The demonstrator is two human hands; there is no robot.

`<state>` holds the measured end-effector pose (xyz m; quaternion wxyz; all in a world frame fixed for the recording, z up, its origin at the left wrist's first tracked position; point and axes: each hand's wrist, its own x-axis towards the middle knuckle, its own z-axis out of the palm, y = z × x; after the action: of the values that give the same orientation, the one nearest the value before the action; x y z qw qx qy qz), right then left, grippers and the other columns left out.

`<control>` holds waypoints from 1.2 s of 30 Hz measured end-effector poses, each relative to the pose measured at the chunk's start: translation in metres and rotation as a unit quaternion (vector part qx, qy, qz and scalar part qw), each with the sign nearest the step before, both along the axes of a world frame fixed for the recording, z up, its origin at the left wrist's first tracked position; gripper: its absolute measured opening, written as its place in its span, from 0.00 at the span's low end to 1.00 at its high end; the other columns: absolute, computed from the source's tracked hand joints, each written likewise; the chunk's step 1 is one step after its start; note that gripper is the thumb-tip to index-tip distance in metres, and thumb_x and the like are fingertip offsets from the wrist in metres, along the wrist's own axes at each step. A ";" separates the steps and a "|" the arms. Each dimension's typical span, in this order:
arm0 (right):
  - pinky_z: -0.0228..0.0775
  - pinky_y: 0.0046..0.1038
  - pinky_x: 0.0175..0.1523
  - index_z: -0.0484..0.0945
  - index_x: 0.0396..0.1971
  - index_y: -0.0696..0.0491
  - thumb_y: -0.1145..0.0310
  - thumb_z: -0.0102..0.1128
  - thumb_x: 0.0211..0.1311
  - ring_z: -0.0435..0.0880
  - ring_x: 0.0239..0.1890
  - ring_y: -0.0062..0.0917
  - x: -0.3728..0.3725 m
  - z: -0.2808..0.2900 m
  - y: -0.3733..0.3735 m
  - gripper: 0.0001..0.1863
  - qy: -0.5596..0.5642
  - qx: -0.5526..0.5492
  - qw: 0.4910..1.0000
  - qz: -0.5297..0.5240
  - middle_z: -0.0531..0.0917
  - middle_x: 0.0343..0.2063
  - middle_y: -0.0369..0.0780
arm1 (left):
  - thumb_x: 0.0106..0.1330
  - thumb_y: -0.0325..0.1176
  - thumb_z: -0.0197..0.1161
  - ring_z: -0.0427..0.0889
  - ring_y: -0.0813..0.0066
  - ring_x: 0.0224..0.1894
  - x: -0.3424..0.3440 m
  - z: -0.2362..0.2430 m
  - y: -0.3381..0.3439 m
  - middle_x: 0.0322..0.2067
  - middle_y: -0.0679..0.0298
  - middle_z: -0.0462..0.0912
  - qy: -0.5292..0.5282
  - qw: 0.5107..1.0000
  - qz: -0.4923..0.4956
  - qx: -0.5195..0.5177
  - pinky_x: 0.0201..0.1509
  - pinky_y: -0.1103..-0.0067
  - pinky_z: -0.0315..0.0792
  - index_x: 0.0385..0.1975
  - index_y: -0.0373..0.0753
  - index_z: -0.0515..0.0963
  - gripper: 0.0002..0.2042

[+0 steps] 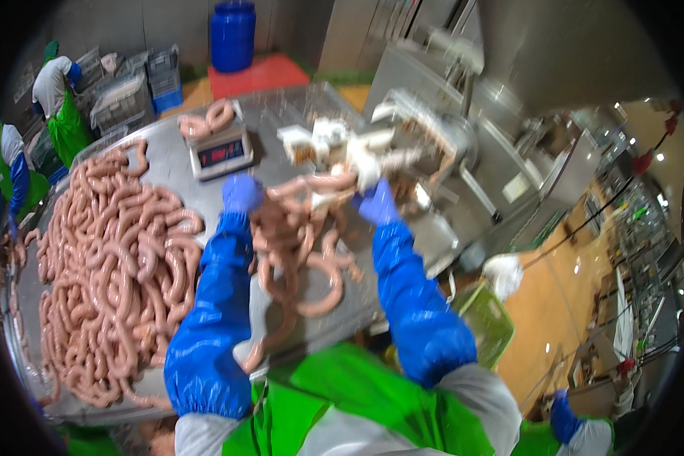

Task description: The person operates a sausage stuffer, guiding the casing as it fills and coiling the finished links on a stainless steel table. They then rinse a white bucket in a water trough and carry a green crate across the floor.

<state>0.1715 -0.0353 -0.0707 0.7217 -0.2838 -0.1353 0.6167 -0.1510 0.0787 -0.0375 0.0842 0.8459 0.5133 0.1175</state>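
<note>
A pink sausage [311, 185] stretches sideways between my hands, its right end at the white fitting [368, 172] of the metal filling machine. My gloved left hand [242, 194] is closed at the sausage's left end, just below the scale. Close under the white fitting is my gloved right hand [380, 205], its fingers curled in; what they grip is hidden and blurred. Loose sausages [321, 283], some in loops, lie on the steel table [270, 114] between my forearms. To the left spreads a large heap of linked sausages [121, 262].
A scale [219, 152] with a lit display carries a sausage piece [207, 120]. The machine's metal body [425, 83] borders the table on the right. Beyond are a blue barrel [232, 36], stacked crates [121, 99] and co-workers [59, 91] at left. A green bin [488, 323] stands right.
</note>
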 end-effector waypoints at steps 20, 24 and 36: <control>0.71 0.36 0.47 0.75 0.46 0.40 0.50 0.44 0.65 0.76 0.42 0.26 0.016 -0.002 -0.009 0.17 -0.032 -0.063 0.997 0.018 0.78 0.42 0.32 | 0.60 0.49 0.62 0.74 0.79 0.35 0.076 0.021 -0.045 0.37 0.67 0.78 -0.383 0.825 -0.253 -0.331 0.42 0.77 0.71 0.53 0.35 0.71 0.27; 0.70 0.36 0.47 0.75 0.45 0.39 0.50 0.44 0.65 0.75 0.41 0.26 -0.014 0.017 0.003 0.16 -0.041 -0.059 0.997 0.023 0.77 0.41 0.32 | 0.61 0.46 0.61 0.79 0.72 0.38 -0.023 -0.006 -0.007 0.36 0.58 0.82 -0.283 0.922 -0.140 -0.222 0.44 0.76 0.72 0.47 0.36 0.76 0.21; 0.72 0.31 0.44 0.75 0.46 0.42 0.53 0.49 0.64 0.76 0.40 0.25 -0.007 0.017 -0.006 0.15 -0.058 -0.044 0.997 0.037 0.78 0.39 0.32 | 0.57 0.48 0.61 0.78 0.53 0.33 0.132 0.042 -0.085 0.30 0.53 0.79 -0.211 0.934 -0.214 0.194 0.37 0.65 0.71 0.42 0.44 0.77 0.18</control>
<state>0.1648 -0.0411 -0.0532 0.6761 -0.3452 -0.1599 0.6310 -0.0192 -0.0061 0.0049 0.0478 0.8911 0.2580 0.3702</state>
